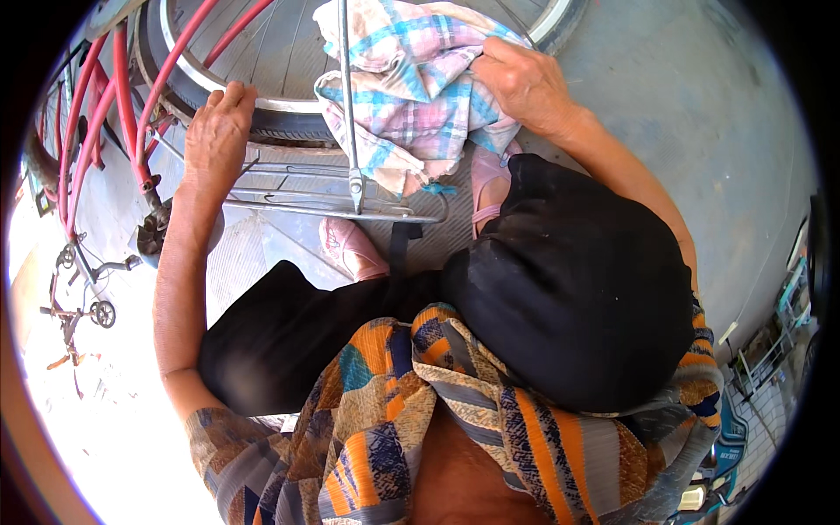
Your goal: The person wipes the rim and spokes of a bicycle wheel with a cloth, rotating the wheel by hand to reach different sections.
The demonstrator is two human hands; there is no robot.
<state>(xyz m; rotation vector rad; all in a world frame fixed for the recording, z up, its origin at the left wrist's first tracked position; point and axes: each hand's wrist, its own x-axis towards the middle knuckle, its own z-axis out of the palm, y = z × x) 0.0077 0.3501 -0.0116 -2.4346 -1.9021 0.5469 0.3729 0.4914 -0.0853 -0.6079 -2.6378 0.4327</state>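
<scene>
Left fingers (pixel 234 96) rest on a wheel (pixel 293 128); right fingers (pixel 497 52) clutch a plaid cloth (pixel 420 118) spreading leftward from them; red tubes (pixel 126 96) stand left of the left fingers.

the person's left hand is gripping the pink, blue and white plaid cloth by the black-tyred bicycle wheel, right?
Not the left hand: the head view shows the person's right hand gripping the pink, blue and white plaid cloth by the black-tyred bicycle wheel.
</scene>
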